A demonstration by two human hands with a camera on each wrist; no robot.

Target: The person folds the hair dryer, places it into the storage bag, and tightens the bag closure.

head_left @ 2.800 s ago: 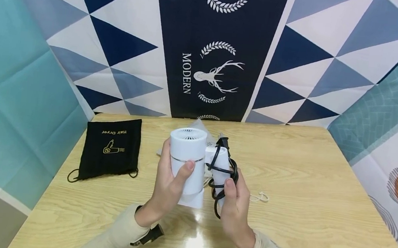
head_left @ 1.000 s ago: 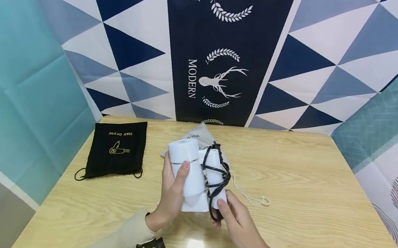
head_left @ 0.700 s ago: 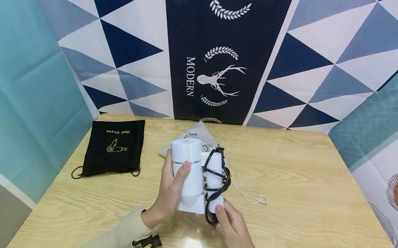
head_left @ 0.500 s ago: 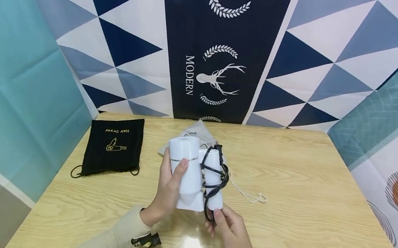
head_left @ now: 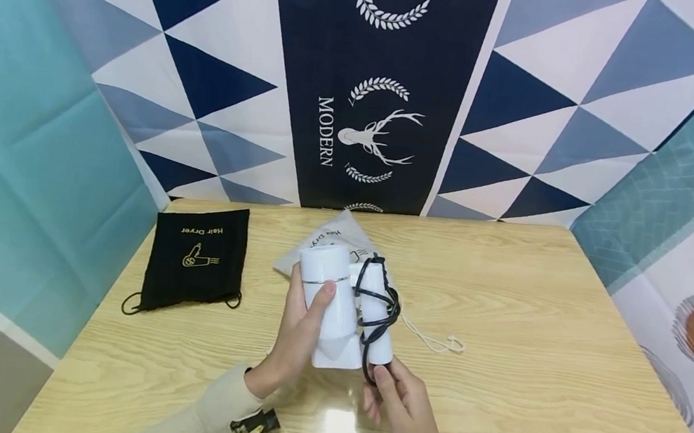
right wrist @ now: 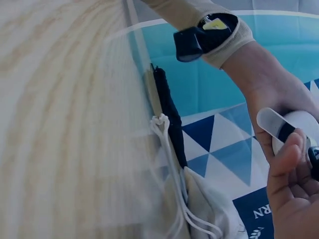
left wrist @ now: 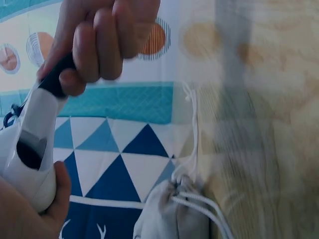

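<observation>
– Where is the white hair dryer held?
– Above the bench; its barrel is wrapped by the curled left grip.
– And the right grip?
– By it, the black cord is pinched at the near end of the handle; the grey pouch is seen beyond.

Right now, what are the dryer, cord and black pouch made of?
Dryer: likely hard plastic, glossy white; smooth shell with soft highlights. Cord: probably rubber or vinyl sheath, black; it bends in tight loops. Black pouch: seems cloth, matte; uneven edges, no shine. Exact fibre unclear.
</observation>
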